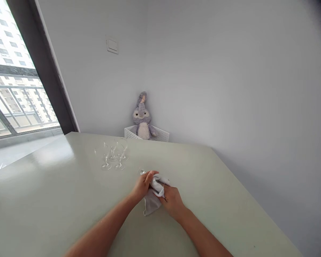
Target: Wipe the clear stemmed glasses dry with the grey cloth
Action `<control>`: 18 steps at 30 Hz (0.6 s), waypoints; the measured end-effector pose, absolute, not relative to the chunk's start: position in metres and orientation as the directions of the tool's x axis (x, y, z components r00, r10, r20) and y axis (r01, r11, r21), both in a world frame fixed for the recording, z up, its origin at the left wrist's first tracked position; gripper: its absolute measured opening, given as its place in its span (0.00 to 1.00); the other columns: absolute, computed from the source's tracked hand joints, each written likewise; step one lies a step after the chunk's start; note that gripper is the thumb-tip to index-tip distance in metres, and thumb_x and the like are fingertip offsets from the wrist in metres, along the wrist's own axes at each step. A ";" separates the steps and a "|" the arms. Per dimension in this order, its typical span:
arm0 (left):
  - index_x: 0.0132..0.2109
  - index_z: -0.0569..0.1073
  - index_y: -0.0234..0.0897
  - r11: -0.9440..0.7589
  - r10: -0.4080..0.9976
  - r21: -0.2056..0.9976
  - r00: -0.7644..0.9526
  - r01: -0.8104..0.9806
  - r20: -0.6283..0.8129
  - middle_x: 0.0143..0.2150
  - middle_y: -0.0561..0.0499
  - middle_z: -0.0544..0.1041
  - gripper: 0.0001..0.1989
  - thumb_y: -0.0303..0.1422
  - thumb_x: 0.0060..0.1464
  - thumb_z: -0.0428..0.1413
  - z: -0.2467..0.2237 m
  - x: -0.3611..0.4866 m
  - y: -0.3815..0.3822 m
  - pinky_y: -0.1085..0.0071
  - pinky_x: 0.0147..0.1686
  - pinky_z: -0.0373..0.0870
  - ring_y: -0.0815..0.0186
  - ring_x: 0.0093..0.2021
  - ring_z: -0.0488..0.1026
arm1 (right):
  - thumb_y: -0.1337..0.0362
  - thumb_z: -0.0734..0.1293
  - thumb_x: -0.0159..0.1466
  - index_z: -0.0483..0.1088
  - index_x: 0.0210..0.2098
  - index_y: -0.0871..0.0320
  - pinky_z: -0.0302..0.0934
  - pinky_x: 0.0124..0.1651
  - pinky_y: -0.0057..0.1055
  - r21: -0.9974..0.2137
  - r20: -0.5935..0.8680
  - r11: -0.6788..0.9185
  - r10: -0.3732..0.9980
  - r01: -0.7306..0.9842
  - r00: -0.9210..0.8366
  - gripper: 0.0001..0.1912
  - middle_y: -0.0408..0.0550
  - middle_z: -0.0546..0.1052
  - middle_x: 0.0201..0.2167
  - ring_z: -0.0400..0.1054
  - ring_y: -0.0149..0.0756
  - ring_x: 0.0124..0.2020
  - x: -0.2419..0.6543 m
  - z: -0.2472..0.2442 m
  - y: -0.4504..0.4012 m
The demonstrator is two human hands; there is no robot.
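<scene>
In front of me, above the table's middle, my left hand is closed around a wine glass. The part of the glass that sticks out past my fingers is clear and small; my hands and the cloth cover most of the rest. A light grey cloth is bunched at the glass, and one corner hangs down between my wrists. My right hand grips this cloth from the right, its fingertips partly hidden in the folds.
Several clear stemmed glasses stand close together on the pale green table, left of my hands. Behind the far edge, a grey plush toy sits in a white perforated basket. Walls rise behind the table.
</scene>
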State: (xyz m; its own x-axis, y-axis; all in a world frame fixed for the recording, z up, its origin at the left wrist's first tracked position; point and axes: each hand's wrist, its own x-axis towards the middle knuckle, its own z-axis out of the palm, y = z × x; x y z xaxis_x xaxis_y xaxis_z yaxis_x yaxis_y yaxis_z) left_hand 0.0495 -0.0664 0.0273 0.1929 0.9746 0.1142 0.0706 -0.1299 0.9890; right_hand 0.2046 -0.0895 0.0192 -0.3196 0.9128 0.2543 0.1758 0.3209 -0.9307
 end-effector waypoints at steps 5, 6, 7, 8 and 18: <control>0.55 0.62 0.41 -0.208 0.916 0.965 0.313 -0.162 0.250 0.50 0.46 0.68 0.23 0.39 0.52 0.50 0.034 0.052 -0.073 0.68 0.44 0.63 0.61 0.47 0.65 | 0.55 0.65 0.53 0.71 0.37 0.57 0.60 0.33 0.32 -0.945 0.055 -0.025 0.971 -0.327 -0.232 0.16 0.48 0.75 0.30 0.67 0.36 0.29 0.204 0.027 -0.086; 0.54 0.63 0.40 -0.221 0.905 0.955 0.323 -0.198 0.277 0.51 0.45 0.67 0.23 0.38 0.51 0.52 0.035 0.053 -0.072 0.68 0.45 0.62 0.61 0.47 0.65 | 0.54 0.65 0.53 0.71 0.38 0.58 0.60 0.31 0.31 -0.911 0.024 -0.086 0.965 -0.403 -0.261 0.17 0.47 0.75 0.29 0.66 0.35 0.27 0.204 0.028 -0.086; 0.53 0.64 0.40 -0.229 0.904 0.950 0.316 -0.213 0.288 0.50 0.45 0.68 0.22 0.38 0.50 0.52 0.034 0.053 -0.072 0.69 0.44 0.63 0.62 0.47 0.65 | 0.55 0.66 0.53 0.71 0.38 0.58 0.60 0.31 0.31 -0.896 0.012 -0.117 0.958 -0.429 -0.285 0.17 0.47 0.75 0.29 0.66 0.34 0.27 0.204 0.028 -0.086; 0.52 0.65 0.39 -0.227 0.913 0.953 0.297 -0.201 0.281 0.48 0.45 0.69 0.22 0.38 0.49 0.53 0.032 0.053 -0.070 0.69 0.43 0.63 0.63 0.45 0.66 | 0.56 0.67 0.51 0.72 0.37 0.58 0.60 0.31 0.30 -0.908 0.013 -0.112 0.956 -0.404 -0.294 0.16 0.47 0.75 0.29 0.66 0.34 0.27 0.204 0.027 -0.087; 0.53 0.64 0.40 -0.243 0.932 0.968 0.262 -0.068 0.252 0.47 0.46 0.70 0.22 0.40 0.51 0.51 0.031 0.056 -0.073 0.69 0.43 0.64 0.63 0.45 0.66 | 0.52 0.65 0.52 0.71 0.37 0.58 0.59 0.28 0.29 -0.913 -0.040 -0.121 0.977 -0.389 -0.211 0.18 0.47 0.74 0.29 0.64 0.31 0.23 0.200 0.026 -0.087</control>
State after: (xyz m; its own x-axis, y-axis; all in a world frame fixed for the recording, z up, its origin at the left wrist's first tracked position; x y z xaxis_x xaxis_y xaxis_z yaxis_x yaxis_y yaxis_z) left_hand 0.0557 -0.0728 0.0312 0.2620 0.9315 0.2523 -0.0685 -0.2428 0.9676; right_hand 0.2004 -0.0874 0.0257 -0.2108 0.9767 -0.0399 -0.3891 -0.1213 -0.9132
